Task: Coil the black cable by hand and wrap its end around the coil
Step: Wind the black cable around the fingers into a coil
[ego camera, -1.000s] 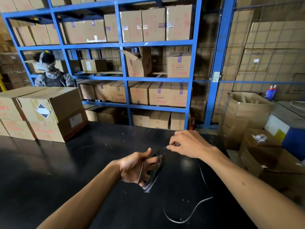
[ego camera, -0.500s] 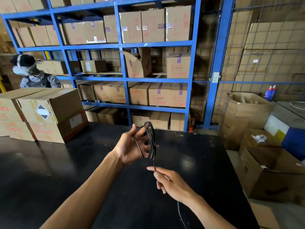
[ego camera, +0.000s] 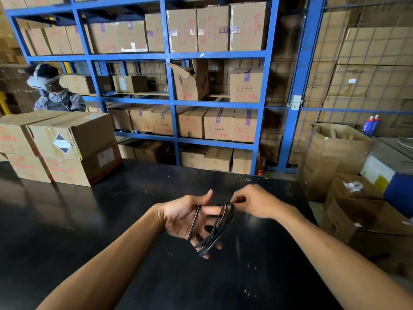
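Observation:
The black cable (ego camera: 220, 227) is wound in several loops around the spread fingers of my left hand (ego camera: 185, 217), which hangs palm-up above the black table (ego camera: 89, 220). The coil runs from near my index finger down past my lower fingertips. My right hand (ego camera: 254, 203) is just right of the coil's top, its thumb and fingers pinched on the cable there. No loose tail shows on the table.
Stacked cardboard boxes (ego camera: 64, 148) sit on the table's far left. Blue shelving (ego camera: 174, 101) full of boxes stands behind it. Open cartons (ego camera: 362, 220) lie on the floor to the right. A person (ego camera: 55, 95) stands at the far left behind the boxes.
My right hand has come up from below the coil to its top right, bringing the cable along. My left hand has lowered and turned, so the coil now lies across its fingers.

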Available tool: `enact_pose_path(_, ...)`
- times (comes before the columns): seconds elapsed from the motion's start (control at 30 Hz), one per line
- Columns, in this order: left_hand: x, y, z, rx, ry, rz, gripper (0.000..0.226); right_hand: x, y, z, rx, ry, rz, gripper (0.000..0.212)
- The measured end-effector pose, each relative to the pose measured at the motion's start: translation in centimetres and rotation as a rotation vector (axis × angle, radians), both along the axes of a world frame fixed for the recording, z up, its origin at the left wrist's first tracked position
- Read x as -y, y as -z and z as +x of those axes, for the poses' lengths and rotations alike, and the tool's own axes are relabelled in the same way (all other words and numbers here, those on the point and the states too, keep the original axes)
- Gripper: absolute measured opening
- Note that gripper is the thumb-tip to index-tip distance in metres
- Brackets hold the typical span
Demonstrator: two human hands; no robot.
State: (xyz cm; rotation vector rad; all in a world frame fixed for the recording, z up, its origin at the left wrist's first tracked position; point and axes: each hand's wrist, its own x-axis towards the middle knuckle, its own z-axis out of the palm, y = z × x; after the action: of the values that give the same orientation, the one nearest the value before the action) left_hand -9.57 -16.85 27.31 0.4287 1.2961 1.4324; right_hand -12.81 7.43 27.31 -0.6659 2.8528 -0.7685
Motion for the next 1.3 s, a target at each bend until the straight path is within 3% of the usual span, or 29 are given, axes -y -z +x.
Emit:
enact_pose_path(0.2,1.7,3.4,-1.6,0.052,-0.247,-0.117,0.083,1.1,-3.3,0.4,-0.122,-0.051,0.06,0.02)
enact_pose_path(0.33,2.8,4.1,-2.6,0.02,-0.555,-0.075,0.064,1.9,-2.6,1.9,-0.156,-0.02,-0.075,0.022)
enact_pose_path(0.47,3.3,3.7,-3.5,0.052,-0.859,0.118,0.058,2.9,0.3,4.1,-0.057,0.033,-0.307,0.03)
enact_pose_path(0.53,3.3,3.0,-3.6,0.076,-0.892,0.294,0.055,3.5,2.3,4.8,0.03,0.046,-0.451,0.032)
enact_pose_path(0.73,2.2,0.8,-2.9,0.092,-0.768,0.601,0.057,4.9,7.6,6.3,0.295,-0.05,-0.694,0.033)
enact_pose_path(0.97,1.8,-0.2,0.1,0.125,-0.316,0.616,0.062,2.5,7.8,3.9,0.283,0.006,-0.434,0.025)
enact_pose_path(1.07,1.0,0.1,1.5,0.121,-0.15,0.497,0.065,1.7,4.5,2.2,0.195,0.063,-0.25,0.01)
enact_pose_path(1.17,0.4,1.3,1.7,0.026,-0.035,0.25,0.075,0.9,0.8,0.5,0.059,0.034,-0.068,0.016)
enact_pose_path(1.23,0.0,2.2,1.4,0.025,-0.016,0.12,0.077,0.5,-1.2,-0.2,-0.085,-0.013,0.071,0.007)
enact_pose_path(1.3,-0.2,3.1,1.0,0.035,-0.062,0.052,0.076,0.4,-3.1,-0.3,-0.2,-0.03,0.135,0.016)
